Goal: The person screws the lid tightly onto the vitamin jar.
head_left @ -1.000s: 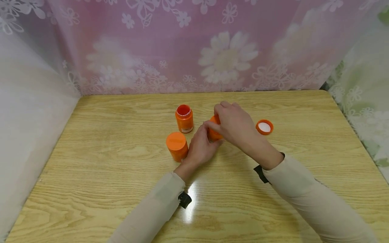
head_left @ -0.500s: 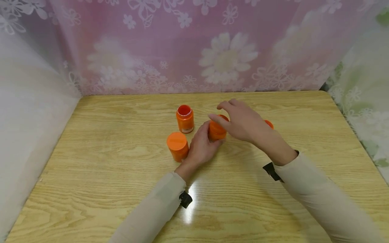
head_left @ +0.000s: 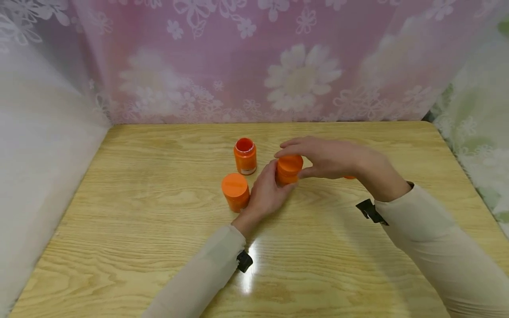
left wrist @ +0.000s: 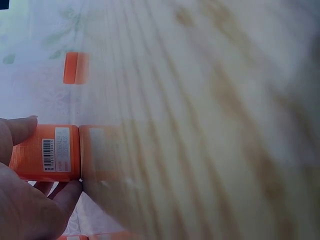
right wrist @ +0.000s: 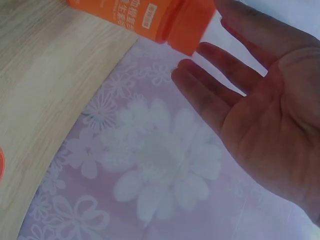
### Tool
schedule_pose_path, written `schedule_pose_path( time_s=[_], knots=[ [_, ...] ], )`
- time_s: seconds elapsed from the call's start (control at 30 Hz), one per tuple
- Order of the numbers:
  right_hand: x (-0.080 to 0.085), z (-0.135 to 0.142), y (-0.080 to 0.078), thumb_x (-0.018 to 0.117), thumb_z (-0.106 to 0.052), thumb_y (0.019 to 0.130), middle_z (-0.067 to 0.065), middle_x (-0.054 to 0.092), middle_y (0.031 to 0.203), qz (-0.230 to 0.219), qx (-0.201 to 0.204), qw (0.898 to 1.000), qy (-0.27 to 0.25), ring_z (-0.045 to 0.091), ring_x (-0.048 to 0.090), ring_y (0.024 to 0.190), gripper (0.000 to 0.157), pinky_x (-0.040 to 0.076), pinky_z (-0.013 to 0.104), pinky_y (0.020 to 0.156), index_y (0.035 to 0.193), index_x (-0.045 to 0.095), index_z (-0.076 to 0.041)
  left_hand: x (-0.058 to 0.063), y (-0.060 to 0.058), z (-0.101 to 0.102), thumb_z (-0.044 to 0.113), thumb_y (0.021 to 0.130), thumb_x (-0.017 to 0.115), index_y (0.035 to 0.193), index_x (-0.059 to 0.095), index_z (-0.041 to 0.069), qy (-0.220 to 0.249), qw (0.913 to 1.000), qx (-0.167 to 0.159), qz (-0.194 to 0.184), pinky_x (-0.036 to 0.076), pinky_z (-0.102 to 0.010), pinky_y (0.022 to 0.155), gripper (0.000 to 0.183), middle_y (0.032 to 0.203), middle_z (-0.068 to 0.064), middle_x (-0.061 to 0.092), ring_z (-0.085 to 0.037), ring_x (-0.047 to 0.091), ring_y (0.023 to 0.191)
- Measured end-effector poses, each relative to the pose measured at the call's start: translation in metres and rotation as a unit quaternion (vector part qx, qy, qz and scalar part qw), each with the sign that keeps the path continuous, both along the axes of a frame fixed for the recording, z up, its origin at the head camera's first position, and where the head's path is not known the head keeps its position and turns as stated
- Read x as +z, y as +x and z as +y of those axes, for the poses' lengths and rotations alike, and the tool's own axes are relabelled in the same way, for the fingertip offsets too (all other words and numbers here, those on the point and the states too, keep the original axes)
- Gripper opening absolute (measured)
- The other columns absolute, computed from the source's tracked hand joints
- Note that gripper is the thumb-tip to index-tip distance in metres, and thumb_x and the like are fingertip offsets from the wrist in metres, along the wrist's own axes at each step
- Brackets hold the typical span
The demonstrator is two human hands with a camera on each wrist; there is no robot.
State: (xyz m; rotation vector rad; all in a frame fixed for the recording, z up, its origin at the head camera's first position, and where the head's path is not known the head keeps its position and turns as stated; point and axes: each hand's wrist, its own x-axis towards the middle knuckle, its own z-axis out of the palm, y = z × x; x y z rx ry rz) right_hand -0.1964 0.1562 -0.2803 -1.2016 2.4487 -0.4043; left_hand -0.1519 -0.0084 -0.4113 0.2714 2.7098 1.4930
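Observation:
My left hand (head_left: pixel 267 194) grips the body of an orange capped bottle (head_left: pixel 288 170) standing on the table. In the left wrist view, thumb and fingers of that left hand (left wrist: pixel 35 195) surround the bottle (left wrist: pixel 52 152), its barcode label showing. Over the bottle's orange cap (head_left: pixel 290 162) hovers my right hand (head_left: pixel 330 157), fingers and thumb spread at either side. The right wrist view has these fingers (right wrist: pixel 205 95) nearly straight, with space between the palm and the cap (right wrist: pixel 192 25); whether the tips touch it is hard to tell.
Behind the left hand stands an uncapped orange bottle (head_left: pixel 245 159). Left of the wrist is another, capped bottle (head_left: pixel 235 194). A loose orange cap (head_left: pixel 349 177) lies at the right, mostly hidden by the right hand. A flowered curtain (head_left: pixel 222 101) borders the wooden table's far edge (head_left: pixel 179 128).
My right hand has loosened from the cap, lifted and turned, and come back around it from the right, covering most of the loose cap. The left hand keeps its grip on the bottle.

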Motion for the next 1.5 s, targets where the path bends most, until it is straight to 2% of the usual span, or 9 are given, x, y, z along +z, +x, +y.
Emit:
schedule_pose_path(
  time_s=[0.2,0.37,0.57,0.8,1.1,1.5],
  knots=[
    [-0.009,-0.007,-0.001,0.067,0.0,0.087,0.015,0.05,0.135,0.026,0.047,0.998,-0.037,0.035,0.041,0.127,0.042,0.031,0.051,0.104,0.126,0.061,-0.011,0.0,0.0,0.002,0.025,0.086,0.072,0.142,0.039,0.012,0.003,1.0,0.004,0.006,0.04,-0.035,0.099,0.066,0.13,-0.004,0.05,-0.018,0.052,0.113],
    [-0.012,-0.007,-0.002,0.067,0.004,0.085,0.01,0.059,0.124,0.046,0.054,0.996,-0.047,0.033,0.05,0.116,0.039,0.036,0.049,0.1,0.12,0.065,-0.01,-0.001,0.0,0.002,0.026,0.087,0.072,0.142,0.039,0.015,0.006,1.0,0.003,0.0,0.039,-0.036,0.101,0.066,0.133,-0.004,0.049,-0.018,0.05,0.115],
    [-0.013,-0.013,0.0,0.071,-0.001,0.084,0.005,0.063,0.115,0.064,0.031,0.997,-0.039,0.028,0.055,0.106,0.036,0.04,0.046,0.095,0.118,0.066,-0.01,-0.001,0.001,0.001,0.027,0.087,0.072,0.144,0.036,0.013,-0.003,0.9999,0.01,-0.009,0.039,-0.035,0.101,0.069,0.133,-0.004,0.049,-0.018,0.05,0.116],
    [-0.014,-0.017,0.004,0.073,-0.004,0.083,0.005,0.063,0.113,0.067,-0.008,0.997,-0.023,0.028,0.056,0.105,0.034,0.041,0.046,0.095,0.116,0.067,-0.009,-0.001,0.0,0.001,0.027,0.087,0.071,0.143,0.037,0.011,-0.002,0.9999,0.004,-0.01,0.04,-0.036,0.099,0.067,0.129,-0.004,0.05,-0.018,0.051,0.113],
    [-0.014,-0.021,0.007,0.073,-0.007,0.084,0.007,0.063,0.112,0.076,-0.021,0.997,-0.02,0.028,0.057,0.104,0.032,0.041,0.046,0.094,0.116,0.067,-0.007,-0.001,0.0,0.001,0.028,0.087,0.071,0.14,0.039,0.012,-0.004,1.0,0.006,0.001,0.042,-0.036,0.097,0.065,0.127,-0.004,0.051,-0.018,0.052,0.111],
    [-0.014,-0.025,0.012,0.075,-0.012,0.084,0.008,0.063,0.108,0.088,-0.051,0.995,-0.011,0.026,0.058,0.097,0.032,0.046,0.042,0.086,0.114,0.067,-0.006,-0.002,0.0,0.001,0.027,0.087,0.071,0.14,0.039,0.013,0.0,0.9999,0.004,-0.012,0.041,-0.036,0.098,0.064,0.127,-0.002,0.051,-0.017,0.051,0.112]
  ],
)
